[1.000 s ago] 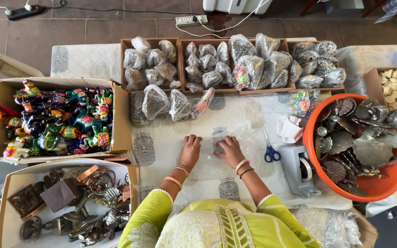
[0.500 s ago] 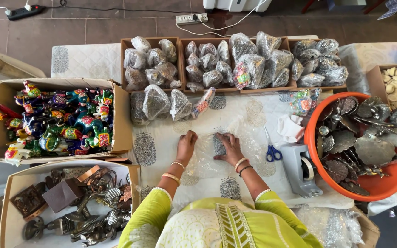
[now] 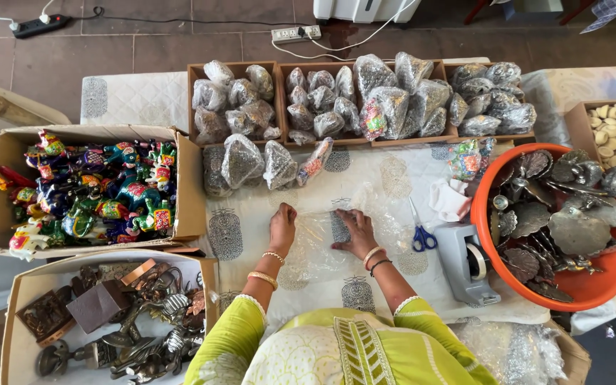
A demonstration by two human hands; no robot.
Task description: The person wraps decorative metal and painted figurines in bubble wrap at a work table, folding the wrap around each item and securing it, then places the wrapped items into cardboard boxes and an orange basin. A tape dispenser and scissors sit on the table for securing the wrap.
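Head view shows both hands, left hand (image 3: 281,229) and right hand (image 3: 354,232), pressed flat and spread on a clear bubble wrap sheet (image 3: 322,246) on the printed tablecloth (image 3: 393,178), smoothing it; next seems to need something to wrap.

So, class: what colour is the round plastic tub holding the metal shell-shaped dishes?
Orange: the round plastic tub, clearest in the head view.
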